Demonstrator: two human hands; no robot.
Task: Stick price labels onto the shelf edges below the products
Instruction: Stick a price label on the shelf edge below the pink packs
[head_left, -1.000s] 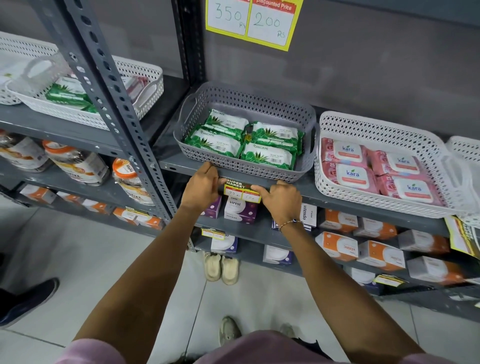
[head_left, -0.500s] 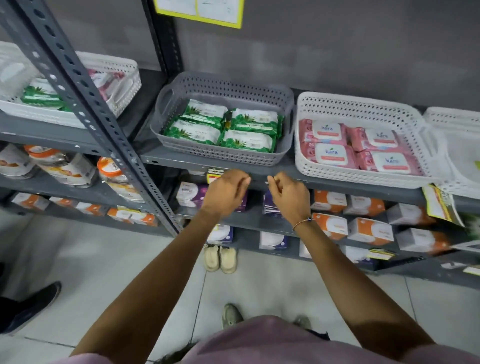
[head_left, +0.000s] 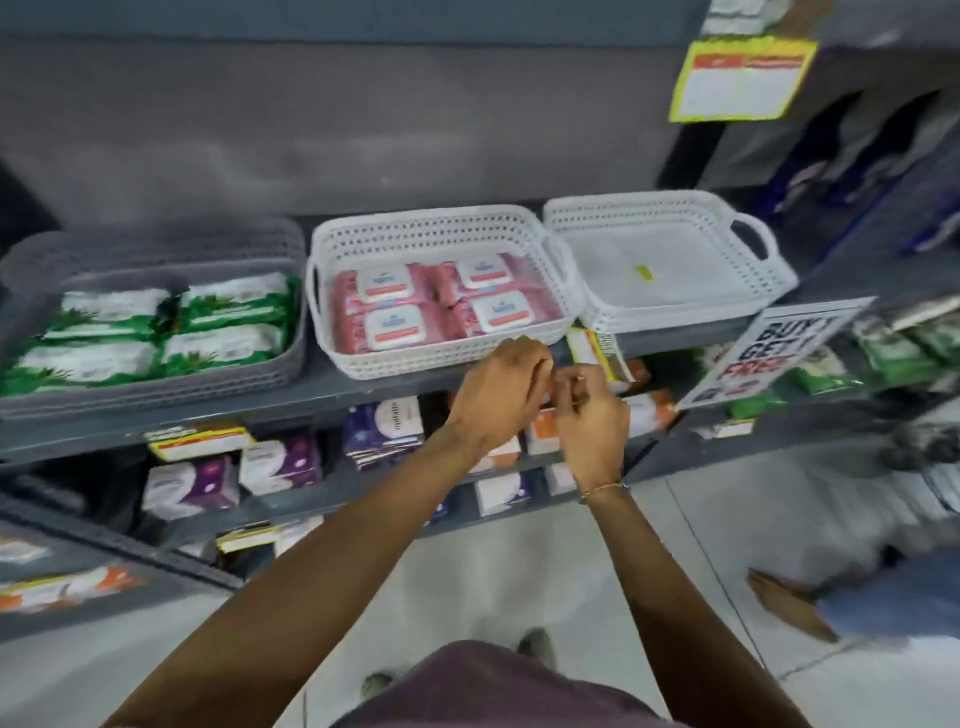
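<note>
My left hand (head_left: 498, 395) and my right hand (head_left: 592, 415) meet fingertip to fingertip in front of the grey shelf edge (head_left: 332, 400), just below the white basket (head_left: 441, 364) of pink wipe packs. Their fingers are curled inward, and blur hides whether anything small is pinched between them. A yellow and red price label (head_left: 197, 441) is stuck on the shelf edge under the grey basket (head_left: 156, 384) of green wipe packs. Another yellow label piece (head_left: 597, 353) sits at the shelf edge just behind my right hand.
An empty white basket (head_left: 675, 312) stands right of the pink packs. A "BUY 1 GET 1 FREE" sign (head_left: 769, 353) hangs off the shelf at right. Boxed products fill the lower shelves. Another person's foot (head_left: 784, 603) is on the floor at right.
I have shifted right along the shelf. My hands left the label under the grey basket and came together below the pink packs' basket.
</note>
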